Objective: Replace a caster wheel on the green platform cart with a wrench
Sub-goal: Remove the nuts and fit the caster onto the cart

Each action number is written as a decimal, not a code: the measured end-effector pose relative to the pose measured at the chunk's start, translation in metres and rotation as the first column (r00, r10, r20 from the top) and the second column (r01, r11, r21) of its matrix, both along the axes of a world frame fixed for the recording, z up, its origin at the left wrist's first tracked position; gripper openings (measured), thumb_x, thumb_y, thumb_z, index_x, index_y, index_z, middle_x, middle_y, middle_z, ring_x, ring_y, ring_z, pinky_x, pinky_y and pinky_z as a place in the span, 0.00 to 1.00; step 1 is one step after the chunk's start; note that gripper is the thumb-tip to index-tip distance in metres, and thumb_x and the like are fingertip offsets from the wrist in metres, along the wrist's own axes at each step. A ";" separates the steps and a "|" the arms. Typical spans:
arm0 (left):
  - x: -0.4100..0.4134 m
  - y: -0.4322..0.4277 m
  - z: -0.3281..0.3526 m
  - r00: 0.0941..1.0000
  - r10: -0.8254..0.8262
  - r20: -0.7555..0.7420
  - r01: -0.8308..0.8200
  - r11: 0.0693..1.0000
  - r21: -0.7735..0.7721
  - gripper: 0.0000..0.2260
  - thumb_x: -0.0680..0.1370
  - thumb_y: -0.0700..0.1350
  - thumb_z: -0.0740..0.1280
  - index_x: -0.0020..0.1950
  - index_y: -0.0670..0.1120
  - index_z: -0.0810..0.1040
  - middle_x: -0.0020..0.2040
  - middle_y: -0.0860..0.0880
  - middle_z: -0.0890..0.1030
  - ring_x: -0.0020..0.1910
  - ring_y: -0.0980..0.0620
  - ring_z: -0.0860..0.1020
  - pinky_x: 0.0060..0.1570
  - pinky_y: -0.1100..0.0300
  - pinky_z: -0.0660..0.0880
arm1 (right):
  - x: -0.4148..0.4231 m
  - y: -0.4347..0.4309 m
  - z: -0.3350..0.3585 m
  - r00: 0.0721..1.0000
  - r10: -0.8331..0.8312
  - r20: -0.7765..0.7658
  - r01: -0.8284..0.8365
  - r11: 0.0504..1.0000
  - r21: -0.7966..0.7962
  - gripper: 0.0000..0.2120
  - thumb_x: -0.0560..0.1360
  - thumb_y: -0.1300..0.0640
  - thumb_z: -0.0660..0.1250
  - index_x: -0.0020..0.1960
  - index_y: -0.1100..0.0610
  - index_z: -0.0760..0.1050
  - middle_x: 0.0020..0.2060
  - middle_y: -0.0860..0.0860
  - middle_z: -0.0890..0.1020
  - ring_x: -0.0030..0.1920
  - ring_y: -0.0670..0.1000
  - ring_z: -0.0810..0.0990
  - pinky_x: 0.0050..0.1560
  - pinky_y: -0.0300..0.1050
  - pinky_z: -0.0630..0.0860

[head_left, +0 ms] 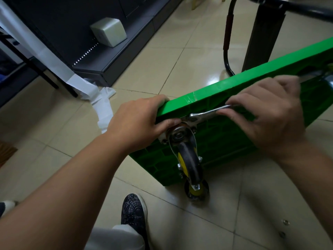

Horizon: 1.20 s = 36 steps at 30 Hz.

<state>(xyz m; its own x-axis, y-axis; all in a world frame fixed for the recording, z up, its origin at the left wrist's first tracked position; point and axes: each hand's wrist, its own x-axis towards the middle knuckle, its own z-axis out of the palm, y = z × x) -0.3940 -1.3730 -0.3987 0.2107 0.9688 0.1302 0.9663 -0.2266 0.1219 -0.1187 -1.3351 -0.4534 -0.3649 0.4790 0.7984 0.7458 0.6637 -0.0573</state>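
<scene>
- My left hand (pixel 138 120) grips the edge of the tipped green platform cart (pixel 234 134); if it slips, the cart drops.
- My right hand's fingers (pixel 239 103) pinch the wrench (pixel 205 114) at the caster wheel (pixel 189 159) mounting plate (shallow bite); it may slip off the nut.

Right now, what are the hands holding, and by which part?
The right hand holds the wrench by its handle end, its head at the caster wheel mount. The left hand grips the green cart by its corner edge.
</scene>
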 end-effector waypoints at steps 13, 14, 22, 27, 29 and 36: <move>0.000 0.001 0.000 1.000 0.000 0.012 0.000 1.000 0.004 0.20 0.77 0.68 0.64 0.59 0.55 0.76 0.42 0.53 0.80 0.40 0.48 0.76 0.37 0.54 0.67 | -0.057 -0.057 -0.074 0.461 -0.347 -0.816 -0.484 0.673 -0.560 0.08 0.71 0.49 0.73 0.44 0.54 0.81 0.36 0.47 0.83 0.38 0.40 0.79 0.41 0.33 0.74; 0.000 0.000 0.000 1.000 0.002 0.014 -0.002 1.000 0.008 0.20 0.77 0.68 0.64 0.59 0.55 0.76 0.41 0.54 0.79 0.40 0.48 0.75 0.37 0.54 0.66 | -0.064 -0.061 -0.080 0.425 -0.375 -0.824 -0.508 0.655 -0.560 0.09 0.71 0.49 0.73 0.44 0.54 0.81 0.36 0.47 0.83 0.38 0.42 0.79 0.41 0.34 0.75; 0.000 0.001 0.000 1.000 0.007 0.010 -0.007 1.000 0.012 0.21 0.76 0.69 0.63 0.60 0.56 0.75 0.41 0.56 0.77 0.39 0.51 0.71 0.37 0.54 0.64 | -0.099 -0.068 -0.095 0.264 -0.474 -0.840 -0.563 0.632 -0.533 0.09 0.72 0.48 0.71 0.45 0.54 0.81 0.37 0.47 0.83 0.41 0.45 0.81 0.41 0.34 0.76; 0.000 0.000 0.001 1.000 -0.004 0.001 0.004 1.000 0.011 0.20 0.76 0.69 0.63 0.60 0.57 0.75 0.42 0.55 0.79 0.40 0.50 0.75 0.37 0.54 0.66 | -0.088 -0.054 -0.085 0.345 -0.387 -0.855 -0.515 0.683 -0.517 0.10 0.73 0.51 0.72 0.45 0.58 0.80 0.38 0.50 0.82 0.40 0.41 0.79 0.41 0.31 0.74; 0.000 0.000 0.001 1.000 -0.002 0.001 0.002 1.000 0.006 0.21 0.76 0.69 0.63 0.60 0.57 0.75 0.42 0.55 0.79 0.41 0.50 0.76 0.37 0.54 0.66 | -0.080 -0.048 -0.085 0.391 -0.354 -0.849 -0.491 0.700 -0.518 0.10 0.73 0.52 0.72 0.46 0.59 0.80 0.39 0.50 0.82 0.40 0.41 0.80 0.42 0.32 0.74; -0.001 0.001 0.000 1.000 -0.006 0.001 0.006 1.000 0.009 0.22 0.76 0.69 0.61 0.61 0.56 0.76 0.43 0.54 0.80 0.42 0.48 0.77 0.38 0.54 0.69 | -0.072 -0.048 -0.100 0.424 -0.405 -0.810 -0.393 0.723 -0.568 0.08 0.74 0.51 0.73 0.45 0.56 0.80 0.38 0.49 0.82 0.41 0.43 0.80 0.44 0.34 0.74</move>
<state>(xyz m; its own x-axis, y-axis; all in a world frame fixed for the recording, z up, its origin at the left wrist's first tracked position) -0.3945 -1.3724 -0.3986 0.2166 0.9662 0.1395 0.9648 -0.2337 0.1209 -0.1907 -1.3830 -0.5536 0.3086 0.9406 0.1413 0.0084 0.1458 -0.9893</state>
